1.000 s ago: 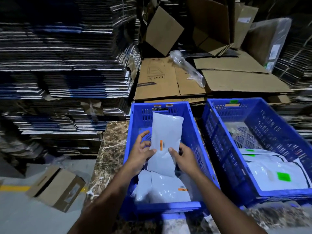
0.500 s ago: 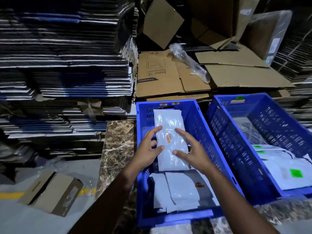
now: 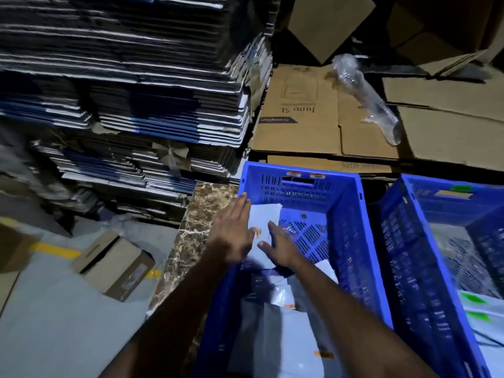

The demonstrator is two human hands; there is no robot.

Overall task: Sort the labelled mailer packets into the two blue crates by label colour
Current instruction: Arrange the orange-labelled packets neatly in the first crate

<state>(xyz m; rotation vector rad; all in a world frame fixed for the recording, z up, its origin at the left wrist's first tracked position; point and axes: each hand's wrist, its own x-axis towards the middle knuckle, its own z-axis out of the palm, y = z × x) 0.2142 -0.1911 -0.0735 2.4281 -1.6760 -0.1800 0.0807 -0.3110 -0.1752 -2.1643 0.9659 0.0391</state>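
Moved to far left: white plastic mailer packet [image 3: 266, 214] in left blue plastic crate [image 3: 351, 241] | left hand [image 3: 231, 236], right hand [image 3: 281, 248]: flat, gripping nothing

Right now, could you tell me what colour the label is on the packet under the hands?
Orange, on the packet; the head view shows it.

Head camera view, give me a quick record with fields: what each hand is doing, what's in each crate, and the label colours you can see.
left hand: fingers straight, over the left edge of the white packet
right hand: fingers straight, resting on that packet
packet label: orange, between the hands
left crate: white and grey packets, orange labels
right crate: packets with green labels
crates stand on: marble counter
behind: flattened cardboard
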